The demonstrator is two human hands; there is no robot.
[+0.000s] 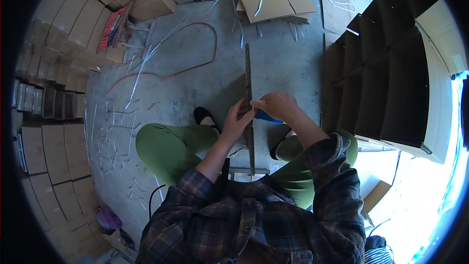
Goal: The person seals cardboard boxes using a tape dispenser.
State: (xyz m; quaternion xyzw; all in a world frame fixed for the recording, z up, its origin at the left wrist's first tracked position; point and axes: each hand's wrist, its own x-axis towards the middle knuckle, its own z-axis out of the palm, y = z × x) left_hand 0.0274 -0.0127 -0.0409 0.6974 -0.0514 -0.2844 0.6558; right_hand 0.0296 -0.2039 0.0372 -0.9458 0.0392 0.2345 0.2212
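Grey concrete floor point(185, 83) spreads under my view, scattered with pale loose straps point(141, 66), with brown cardboard boxes point(53, 149) stacked along the left and dark open-fronted compartments point(364, 73) on the right. From my remote seat, I see a long, narrow, dark strip with a perforated-looking surface point(248, 68) between the person's green-trousered knees, its long axis running from the waist outward, nearly straight away from the body. The left hand point(236, 123) lies against its left side, fingers curled and thumb opposed, pinching the strip around mid-length. The right hand point(279, 105) comes from the other side, slightly farther out, its thumb and forefinger bent in to the strip; I cannot tell whether those tips pinch it or only touch it. Both hands are about equally near, with fingertips almost meeting across the strip. A blue object point(264, 116) shows just beneath the right hand, too hidden for me to identify.
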